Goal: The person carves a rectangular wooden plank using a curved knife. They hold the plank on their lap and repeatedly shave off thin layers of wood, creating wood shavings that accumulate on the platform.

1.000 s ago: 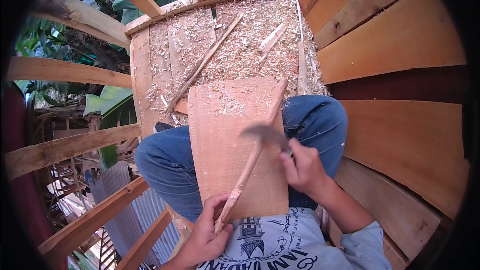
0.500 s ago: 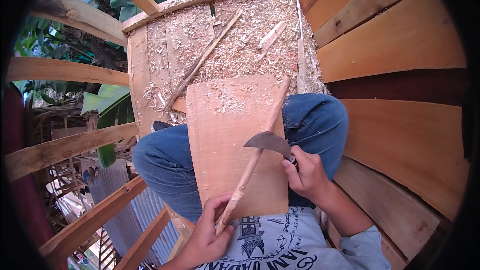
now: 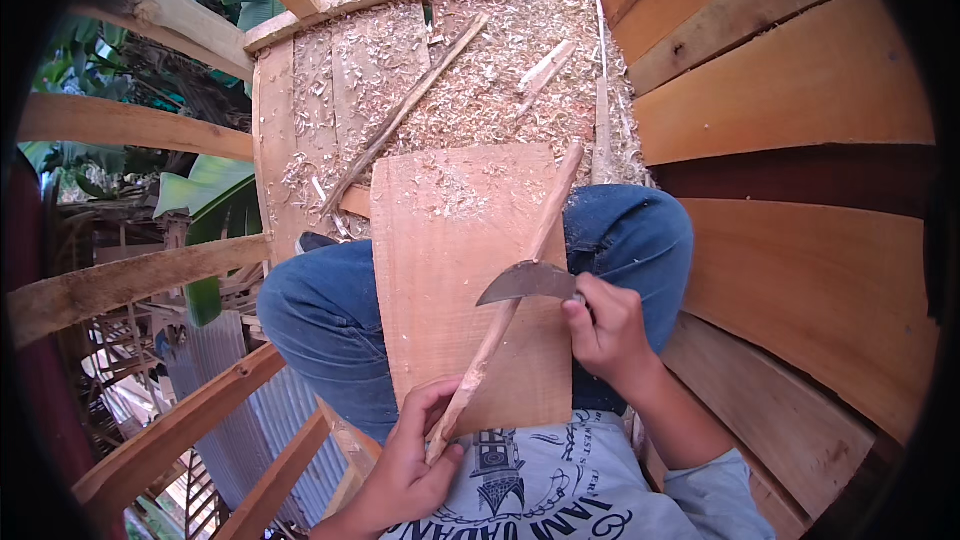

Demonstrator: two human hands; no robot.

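Wooden stick (image 3: 488,348) is held diagonally over a flat wooden board (image 3: 435,290), which is supported across the lap, between jeans-clad legs (image 3: 640,240). The stick's near end is gripped in the left hand (image 3: 412,465), fingers clamped around it; the far end is projected past the board's upper right corner. Curved knife (image 3: 528,281) is held in the right hand (image 3: 612,335), fingers closed on its mostly hidden handle. The blade is laid crosswise over the stick, tip pointed left; edge contact cannot be confirmed. Pale shavings (image 3: 500,120) are scattered over the plank floor (image 3: 275,110) and the board's far end.
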